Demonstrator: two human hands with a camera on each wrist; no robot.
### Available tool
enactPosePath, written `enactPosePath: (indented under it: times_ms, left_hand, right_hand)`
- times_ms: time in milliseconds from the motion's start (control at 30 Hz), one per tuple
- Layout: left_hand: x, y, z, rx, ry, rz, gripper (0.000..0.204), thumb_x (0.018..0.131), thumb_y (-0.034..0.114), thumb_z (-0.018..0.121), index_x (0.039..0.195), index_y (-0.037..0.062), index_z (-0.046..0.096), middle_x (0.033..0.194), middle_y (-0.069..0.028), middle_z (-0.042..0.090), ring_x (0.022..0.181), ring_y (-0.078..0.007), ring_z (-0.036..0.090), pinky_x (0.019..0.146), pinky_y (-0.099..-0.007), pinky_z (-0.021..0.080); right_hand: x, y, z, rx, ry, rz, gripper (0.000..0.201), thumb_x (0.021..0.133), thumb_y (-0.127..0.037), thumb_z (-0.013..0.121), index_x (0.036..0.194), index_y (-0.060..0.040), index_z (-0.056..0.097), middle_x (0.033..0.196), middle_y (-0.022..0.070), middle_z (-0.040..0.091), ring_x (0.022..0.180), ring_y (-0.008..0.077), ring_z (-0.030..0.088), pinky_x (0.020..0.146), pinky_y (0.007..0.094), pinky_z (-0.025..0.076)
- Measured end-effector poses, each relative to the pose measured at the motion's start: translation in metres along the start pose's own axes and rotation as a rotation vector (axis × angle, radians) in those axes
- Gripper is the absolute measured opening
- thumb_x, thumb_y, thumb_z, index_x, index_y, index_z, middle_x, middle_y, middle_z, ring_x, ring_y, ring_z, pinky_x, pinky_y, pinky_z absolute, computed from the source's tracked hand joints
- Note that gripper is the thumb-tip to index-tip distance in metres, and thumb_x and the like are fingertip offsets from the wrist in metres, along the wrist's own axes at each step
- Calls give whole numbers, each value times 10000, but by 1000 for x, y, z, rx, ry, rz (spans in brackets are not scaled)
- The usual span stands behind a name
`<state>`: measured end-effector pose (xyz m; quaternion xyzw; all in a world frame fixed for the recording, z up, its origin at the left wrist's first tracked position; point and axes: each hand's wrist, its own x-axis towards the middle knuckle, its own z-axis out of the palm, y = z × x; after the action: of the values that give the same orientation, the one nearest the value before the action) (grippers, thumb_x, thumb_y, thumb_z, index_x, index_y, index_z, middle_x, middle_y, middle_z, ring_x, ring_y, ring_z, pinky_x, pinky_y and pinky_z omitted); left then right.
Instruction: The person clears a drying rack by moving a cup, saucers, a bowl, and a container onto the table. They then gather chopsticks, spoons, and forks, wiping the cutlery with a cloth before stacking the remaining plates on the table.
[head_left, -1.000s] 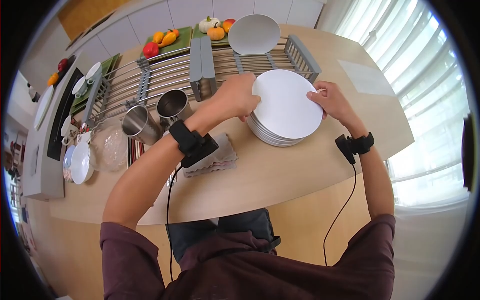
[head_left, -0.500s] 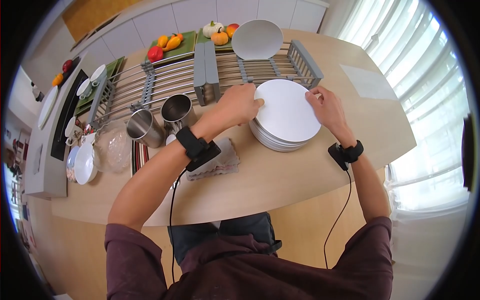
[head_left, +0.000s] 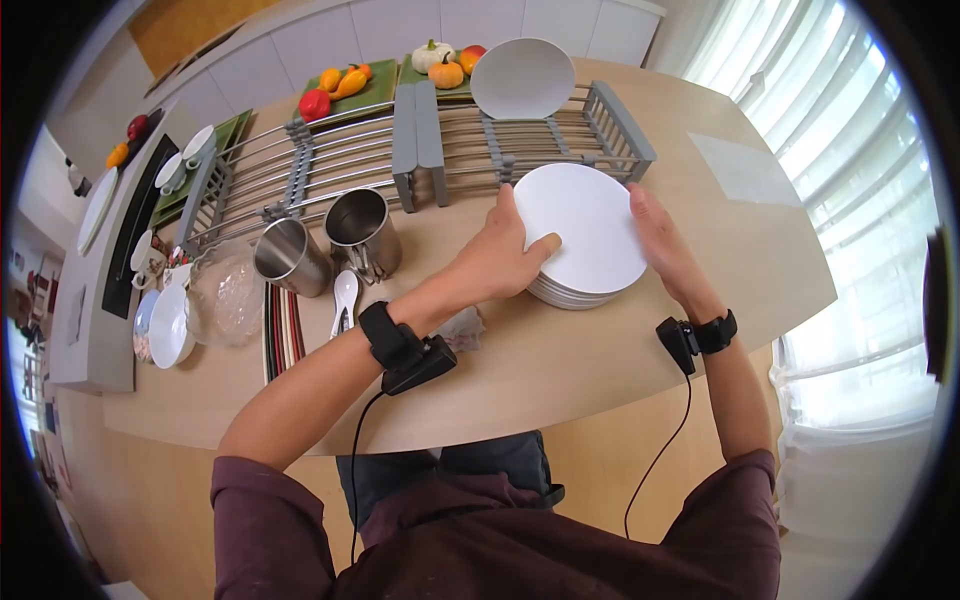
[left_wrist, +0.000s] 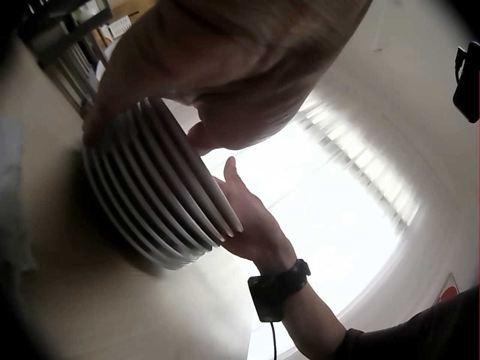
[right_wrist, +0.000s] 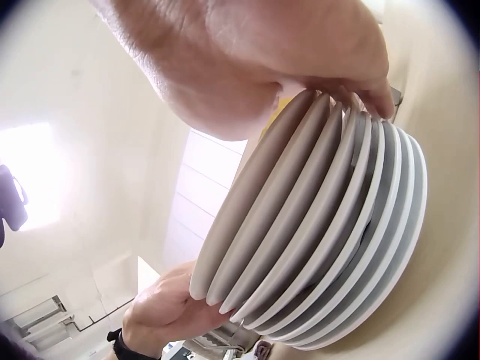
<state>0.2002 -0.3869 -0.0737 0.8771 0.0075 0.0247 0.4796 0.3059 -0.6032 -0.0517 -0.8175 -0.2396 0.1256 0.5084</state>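
A stack of several white plates (head_left: pixel 580 228) sits on the table in front of me in the head view. My left hand (head_left: pixel 505 252) lies along its left side, thumb over the top plate's rim and fingers reaching down the side. Against the right side rests my right hand (head_left: pixel 665 245), its fingers straight. In the left wrist view the left hand (left_wrist: pixel 217 67) spans the layered rims (left_wrist: pixel 161 191). The right wrist view shows fingertips of the right hand (right_wrist: pixel 277 60) touching the edges of the plates (right_wrist: pixel 330 225), which have narrow gaps between them.
Behind the stack stands a metal dish rack (head_left: pixel 520 140) with a grey bowl (head_left: pixel 523 80) upright in it. Two steel cups (head_left: pixel 360 230), white spoons (head_left: pixel 345 295), striped chopsticks (head_left: pixel 283 335) and a cloth (head_left: pixel 465 328) lie to the left. White bowls (head_left: pixel 172 328) are farther left.
Both thumbs were at the top plate's rim a second ago. My left hand has since unfolded and slid nearer along the stack's left side; my right fingers have straightened against its right side.
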Motion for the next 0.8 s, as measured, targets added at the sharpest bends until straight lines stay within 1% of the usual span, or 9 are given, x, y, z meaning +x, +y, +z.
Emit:
enactPosePath:
  times_ms: [133, 267, 333, 467, 533, 600, 667, 733, 800]
  left_hand:
    - [11, 24, -30, 340, 78, 1, 946, 878, 396, 580, 1381, -223, 72, 1391, -420, 277, 1315, -466, 348, 1093, -406, 325]
    - [55, 33, -72, 448, 114, 35, 917, 870, 394, 589, 1373, -218, 126, 1392, -408, 297, 1270, -464, 413, 1054, -409, 382]
    - [82, 32, -88, 559, 168, -11, 879, 865, 373, 599, 1330, -241, 175, 1303, -395, 424, 1184, -463, 500, 987, -407, 442]
    - [134, 18, -105, 514, 70, -100, 700, 850, 293, 588, 1290, -194, 344, 1152, -347, 562, 1113, -438, 558, 936, -389, 466]
    - [146, 22, -106, 660, 108, 3, 521, 822, 292, 633, 1136, -117, 559, 1066, -283, 622, 1034, -362, 613, 867, -387, 491]
    - [202, -31, -113, 680, 148, -19, 509, 816, 284, 630, 1143, -101, 565, 1069, -272, 627, 1010, -355, 617, 855, -381, 491]
    - [204, -33, -115, 695, 202, -52, 499, 811, 275, 628, 1150, -86, 571, 1073, -260, 632, 986, -348, 621, 842, -374, 490]
    - [205, -31, -107, 561, 200, -104, 342, 794, 185, 530, 970, -70, 675, 1020, -297, 641, 968, -400, 622, 824, -381, 506]
    - [201, -28, -106, 541, 206, -114, 351, 789, 176, 527, 983, -79, 670, 1025, -300, 638, 978, -403, 620, 827, -380, 506]
  right_hand:
    - [38, 6, -32, -69, 80, -27, 581, 1007, -478, 383, 1351, -14, 440, 1264, 98, 539, 1198, 189, 479, 1003, 307, 361]
    - [93, -10, -62, -195, 76, -111, 509, 980, -424, 474, 1305, -33, 490, 1206, 93, 582, 1109, 177, 541, 930, 296, 416]
    - [127, -12, -69, -260, 46, -112, 489, 970, -404, 502, 1290, -34, 504, 1189, 93, 593, 1073, 177, 565, 901, 296, 439]
    - [192, -12, -60, -374, -2, -111, 512, 955, -371, 527, 1334, -35, 453, 1210, 132, 583, 970, 180, 590, 801, 306, 494]
    - [222, -9, -50, -413, 3, -105, 524, 952, -359, 530, 1353, -36, 430, 1222, 147, 579, 945, 184, 592, 770, 315, 508]
    - [245, -8, -40, -442, -54, -105, 527, 949, -337, 531, 1386, -74, 399, 1197, 149, 578, 922, 193, 584, 739, 308, 515]
    - [257, -12, -27, -433, -81, -122, 502, 951, -320, 529, 1379, -90, 402, 1151, 141, 584, 904, 190, 586, 719, 306, 514]
    - [268, -11, -17, -410, -102, -134, 478, 953, -303, 527, 1373, -106, 406, 1106, 133, 590, 885, 186, 588, 699, 304, 514]
    - [278, -6, -11, -309, -113, -153, 359, 966, -269, 507, 1285, -106, 483, 988, 108, 608, 775, 183, 596, 650, 316, 503]
